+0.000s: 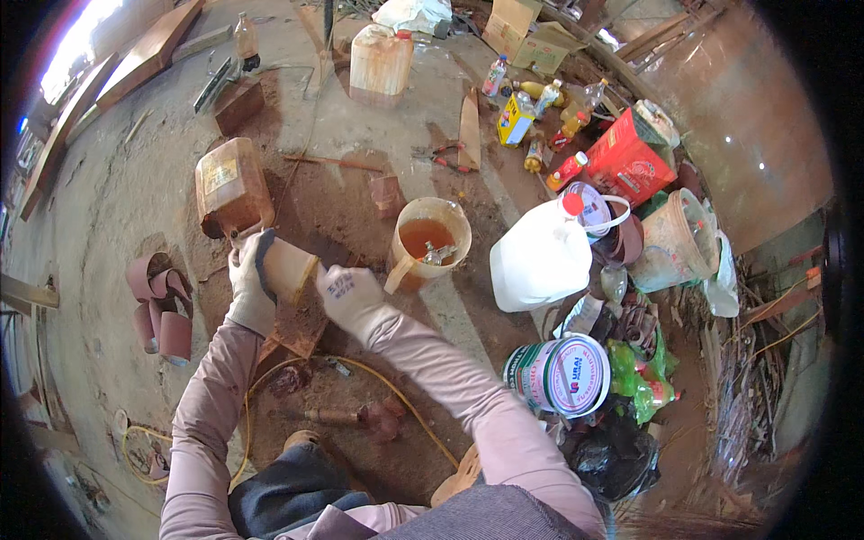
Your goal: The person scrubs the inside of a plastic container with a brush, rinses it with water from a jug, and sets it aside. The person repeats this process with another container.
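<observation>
My left hand, in a pale work glove, grips a light tan, block-like piece with a yellowish right edge. A dark blue strip shows where the glove meets the piece. Close to that right edge is my right hand, also gloved, its fingers closed; whatever they hold, if anything, is hidden. Below the piece sits a brown wooden block. Just beyond my left hand a stained brown jerrycan lies tilted. Right of my hands stands a cream pitcher holding amber liquid and a metal fitting.
Reddish-brown sanding belts lie at left. A white jug and paint bucket stand at right, with several bottles and a red tin farther back. Pliers lie ahead. A yellow hose curves near my feet.
</observation>
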Motion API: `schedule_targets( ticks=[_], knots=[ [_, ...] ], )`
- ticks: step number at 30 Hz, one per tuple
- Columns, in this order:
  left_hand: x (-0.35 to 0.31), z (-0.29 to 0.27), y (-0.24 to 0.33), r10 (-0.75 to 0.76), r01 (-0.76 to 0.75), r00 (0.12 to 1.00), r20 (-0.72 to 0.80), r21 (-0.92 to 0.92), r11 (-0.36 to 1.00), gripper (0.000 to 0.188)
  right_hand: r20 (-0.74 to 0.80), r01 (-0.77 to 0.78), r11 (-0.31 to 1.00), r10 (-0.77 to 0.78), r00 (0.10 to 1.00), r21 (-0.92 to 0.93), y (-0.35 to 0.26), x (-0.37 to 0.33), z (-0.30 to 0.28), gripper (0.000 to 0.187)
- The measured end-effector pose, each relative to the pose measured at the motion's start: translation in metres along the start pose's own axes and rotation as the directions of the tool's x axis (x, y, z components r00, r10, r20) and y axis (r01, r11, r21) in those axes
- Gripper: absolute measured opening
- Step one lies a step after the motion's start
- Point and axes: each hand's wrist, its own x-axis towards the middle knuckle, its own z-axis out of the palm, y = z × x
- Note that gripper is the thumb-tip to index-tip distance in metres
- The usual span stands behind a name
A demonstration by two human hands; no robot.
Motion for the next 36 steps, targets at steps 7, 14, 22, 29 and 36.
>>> schedule_targets(
  ticks=[7, 14, 22, 29, 36],
  knots=[
    [0.007, -0.026, 0.03, -0.311, 0.453, 0.803, 0.509, -0.181, 0.873, 0.029, -0.113, -0.079, 0.763, 0.196, 0.974, 0.641, -0.046, -0.008, 0.025, 0.025],
    [-0.022, 0.011, 0.062, -0.153, 0.214, 0.872, 0.465, -0.081, 0.973, 0.042, -0.041, -0.027, 0.997, 0.025, 0.999, -0.068, 0.0, 0.01, -0.037, 0.015],
    [0.009, 0.006, 0.027, -0.217, 0.521, 0.691, 0.69, -0.267, 0.811, 0.021, 0.447, -0.402, -0.213, 0.242, 0.861, 0.891, -0.055, -0.026, 0.006, 0.017],
    [0.011, -0.038, -0.013, -0.018, -0.001, 0.961, 0.275, 0.068, 0.998, 0.022, -0.028, 0.037, 0.998, -0.039, 0.999, -0.048, -0.016, -0.016, -0.004, 0.016],
    [0.002, 0.004, -0.003, 0.094, -0.072, 0.963, 0.253, -0.092, 0.993, 0.025, -0.096, -0.157, 0.606, 0.364, 0.927, 0.779, -0.049, -0.037, 0.07, 0.016]
  ],
)
